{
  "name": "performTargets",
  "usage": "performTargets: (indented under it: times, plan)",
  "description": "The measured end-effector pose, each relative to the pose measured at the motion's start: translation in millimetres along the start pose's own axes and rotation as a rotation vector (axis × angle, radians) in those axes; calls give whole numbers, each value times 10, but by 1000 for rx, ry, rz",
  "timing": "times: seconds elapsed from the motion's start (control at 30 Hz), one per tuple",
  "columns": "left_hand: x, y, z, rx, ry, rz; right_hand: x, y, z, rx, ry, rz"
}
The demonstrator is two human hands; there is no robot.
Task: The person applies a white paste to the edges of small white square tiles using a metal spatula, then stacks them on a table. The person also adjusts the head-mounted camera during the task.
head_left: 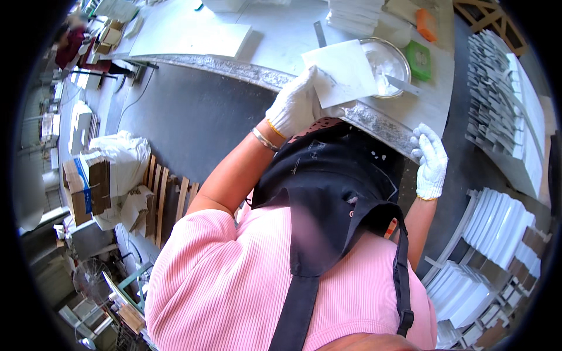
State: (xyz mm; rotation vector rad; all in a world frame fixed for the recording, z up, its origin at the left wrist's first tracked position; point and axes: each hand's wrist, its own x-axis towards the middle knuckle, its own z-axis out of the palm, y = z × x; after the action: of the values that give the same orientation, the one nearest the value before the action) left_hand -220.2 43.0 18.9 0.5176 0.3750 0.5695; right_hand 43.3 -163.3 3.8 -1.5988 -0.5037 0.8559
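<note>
The rough near edge of the table (281, 44) ran from the far left down toward my right, and its right edge dropped to a strip of dark floor (459, 167) that left room between the table and the stacked grey strips (497, 96). On my left, more floor spread between the near edge and the wooden slats (165, 202).

My left hand (297, 105) was clamped on the left side of a square white panel (342, 73), thumb on the upper face, so the panel stretched out to the right of my grip, above the near edge. Its right side hid part of the round tub (408, 61) of white paste behind it. A metal scraper (404, 86) lay across the tub's near right rim, with a green box (419, 60) just beside on the right and an orange box (426, 25) farther off.

My right hand (431, 161) hung near the table's right corner, well apart from the panel, fingers loosely bent and slightly parted; I cannot tell whether it touched the edge.
</note>
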Motion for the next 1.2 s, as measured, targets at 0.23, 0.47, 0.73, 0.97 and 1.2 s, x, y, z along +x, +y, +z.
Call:
performTargets:
  times: [0.23,0.47,0.73,0.97,1.2]
  plan:
    - [-89,52,-46,-25,-14,85,63,73,25,-108,33,-23]
    - [-97,-58,-111,-77,-6,82,-28,32,94,-214,58,-89]
    - [-134,-193,30,-136,-60,5,-256,-541,930,-611,-8,-829]
    - [-105,-412,122,-140,-70,-44,6,-514,1164,-889,-36,-1017]
    - [-192,-350,21,-80,-106,-87,188,-524,692,-890,320,-932]
